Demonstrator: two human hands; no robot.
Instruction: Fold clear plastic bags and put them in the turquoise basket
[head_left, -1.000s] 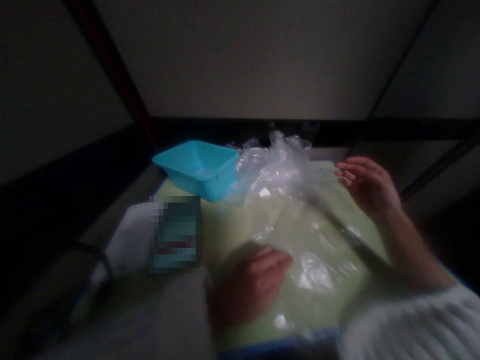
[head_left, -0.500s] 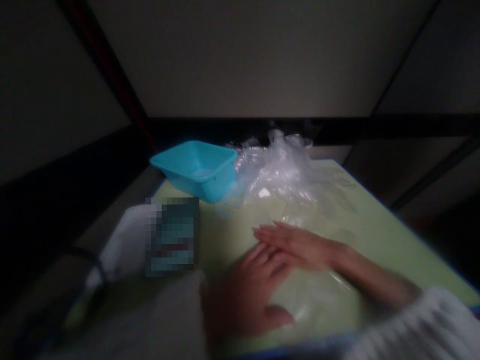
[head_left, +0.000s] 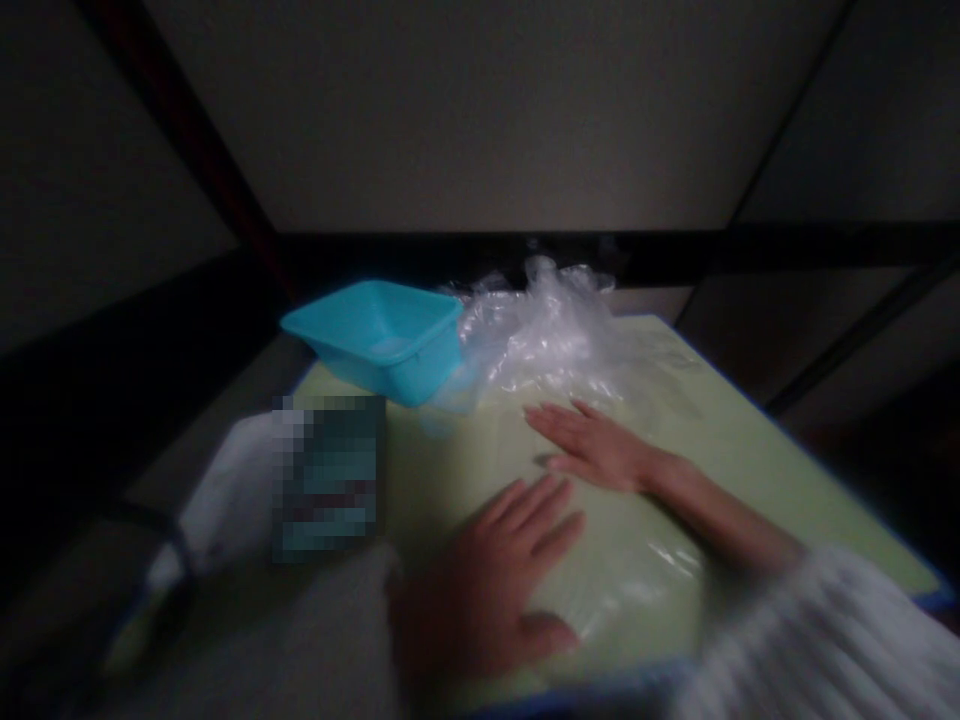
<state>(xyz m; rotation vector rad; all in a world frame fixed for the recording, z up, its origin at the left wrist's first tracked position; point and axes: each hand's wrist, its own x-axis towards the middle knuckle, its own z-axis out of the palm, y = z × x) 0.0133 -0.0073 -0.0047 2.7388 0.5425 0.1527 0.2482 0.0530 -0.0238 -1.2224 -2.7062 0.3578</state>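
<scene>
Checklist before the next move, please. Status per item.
1. Left hand unloaded: ok; palm down, fingers spread, nothing gripped.
2. Right hand unloaded: ok; open, palm down, farther up the table.
3. Hands clear of each other: ok; no overlap in view, though the gap looks small.
4. Clear plastic smooth throughout: not ok; flatter near the hands, bunched into a raised heap toward the wall.
5. Blue tub upright: ok; open side up, beside the heap, away from both hands.
6. Tub empty: cannot tell; a pale patch shows inside, too dim to identify.
</scene>
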